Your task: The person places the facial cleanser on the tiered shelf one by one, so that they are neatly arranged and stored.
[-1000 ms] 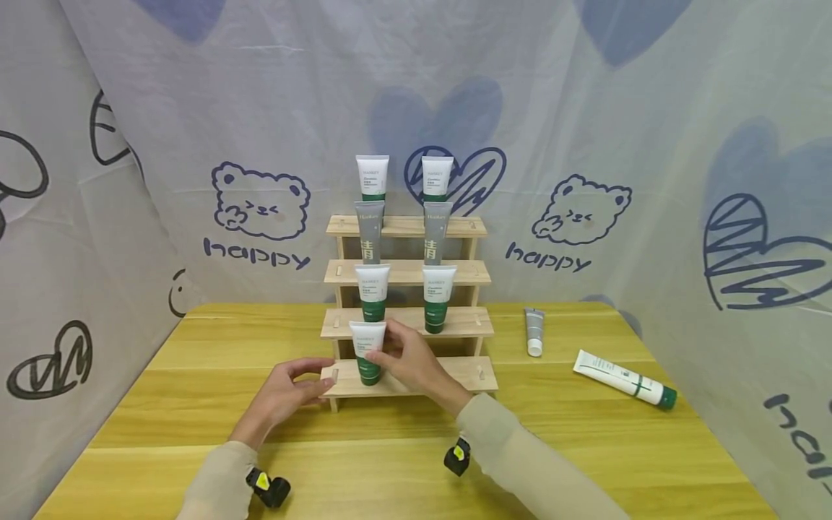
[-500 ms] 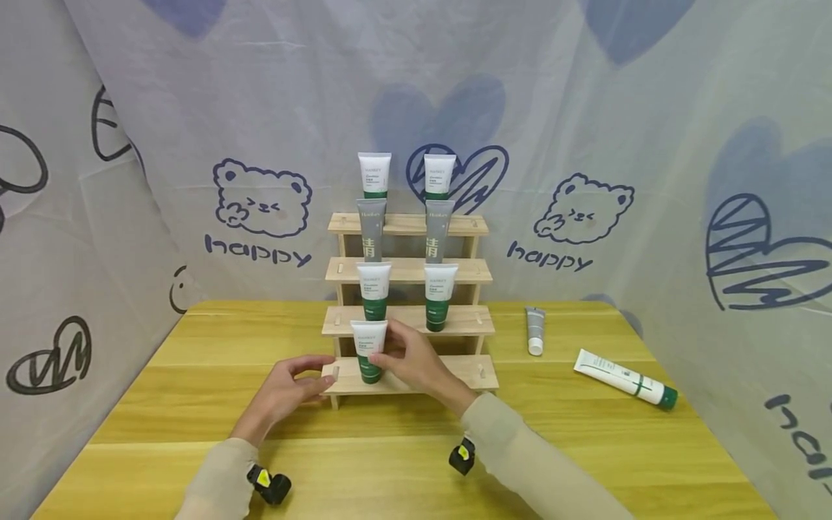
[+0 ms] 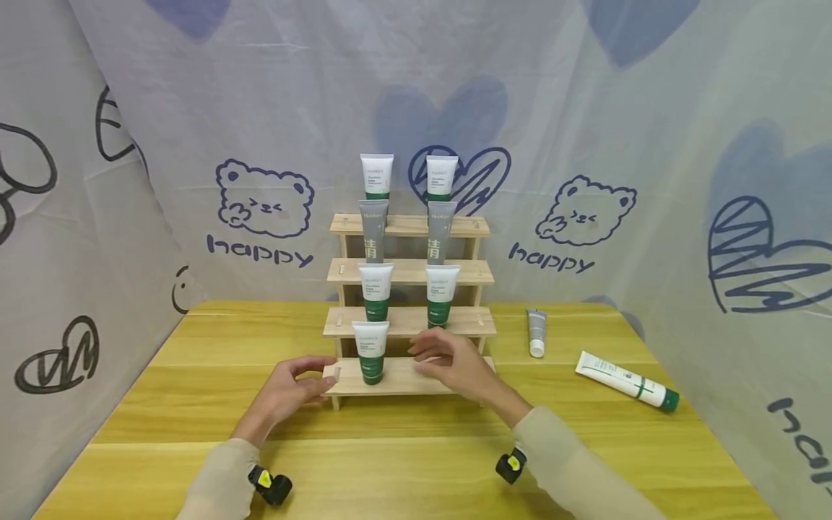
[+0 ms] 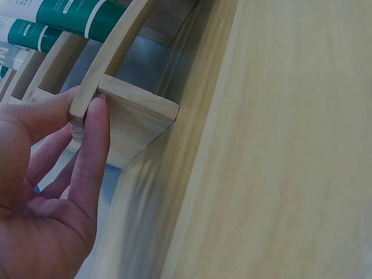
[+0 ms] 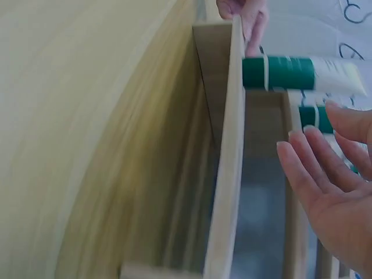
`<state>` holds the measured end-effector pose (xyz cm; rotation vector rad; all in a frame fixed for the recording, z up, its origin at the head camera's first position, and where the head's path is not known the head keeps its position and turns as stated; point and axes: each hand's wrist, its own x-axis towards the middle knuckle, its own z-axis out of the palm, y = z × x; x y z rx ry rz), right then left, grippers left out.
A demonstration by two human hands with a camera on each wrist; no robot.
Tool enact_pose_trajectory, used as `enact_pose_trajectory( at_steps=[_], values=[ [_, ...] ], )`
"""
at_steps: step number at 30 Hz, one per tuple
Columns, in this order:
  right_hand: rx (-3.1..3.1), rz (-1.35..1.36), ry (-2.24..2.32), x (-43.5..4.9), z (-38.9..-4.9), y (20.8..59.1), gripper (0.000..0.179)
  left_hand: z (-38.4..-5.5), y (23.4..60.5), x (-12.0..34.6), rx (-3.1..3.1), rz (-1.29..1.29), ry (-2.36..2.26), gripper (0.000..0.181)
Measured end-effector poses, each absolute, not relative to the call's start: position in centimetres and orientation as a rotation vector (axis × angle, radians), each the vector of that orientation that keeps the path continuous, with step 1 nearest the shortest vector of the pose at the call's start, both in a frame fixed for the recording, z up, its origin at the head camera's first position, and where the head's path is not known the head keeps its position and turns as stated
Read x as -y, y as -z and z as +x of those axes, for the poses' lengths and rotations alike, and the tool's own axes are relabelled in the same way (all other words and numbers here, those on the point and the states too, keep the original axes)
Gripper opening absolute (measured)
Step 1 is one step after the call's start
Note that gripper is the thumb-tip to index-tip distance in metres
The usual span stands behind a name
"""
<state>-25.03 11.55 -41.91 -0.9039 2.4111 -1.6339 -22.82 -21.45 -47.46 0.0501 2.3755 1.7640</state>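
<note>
A tiered wooden display stand [image 3: 416, 380] stands on the table. At the left end of its lowest step, my left hand [image 3: 286, 393] pinches the board between thumb and finger, plain in the left wrist view. A white squeeze tube with a green cap [image 3: 372, 352] stands upright on that step, left of its middle. My right hand [image 3: 463, 367] hovers over the step's right half, fingers loosely bent and holding nothing, apart from the tube. Above, two white-and-green tubes [image 3: 440, 287] stand on the second step, two grey tubes [image 3: 440, 230] on the third and two white ones [image 3: 442, 175] on top.
To the right of the stand, a small grey tube [image 3: 536, 332] and a longer white tube with a green cap [image 3: 625, 380] lie on the yellow wooden table [image 3: 390, 462]. A printed curtain [image 3: 299, 87] hangs behind and along both sides.
My right hand has let go of the tube on the lowest step and moved right. That tube stays upright in place. The left hand has kept its hold on the stand.
</note>
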Motion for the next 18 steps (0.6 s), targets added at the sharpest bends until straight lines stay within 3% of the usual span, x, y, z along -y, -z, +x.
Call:
enact_pose_trajectory(
  at_steps=[11,18],
  values=[
    [-2.608,-0.885,1.245,-21.6,-25.7,38.9,0.022,-22.9,47.6,21.5,-2.406,0.050,-1.747,0.053],
    [-2.711,-0.697,1.065,-27.6,-26.3,37.7,0.019,-22.9,47.5,21.5,-2.397,0.031,-1.748,0.052]
  ],
)
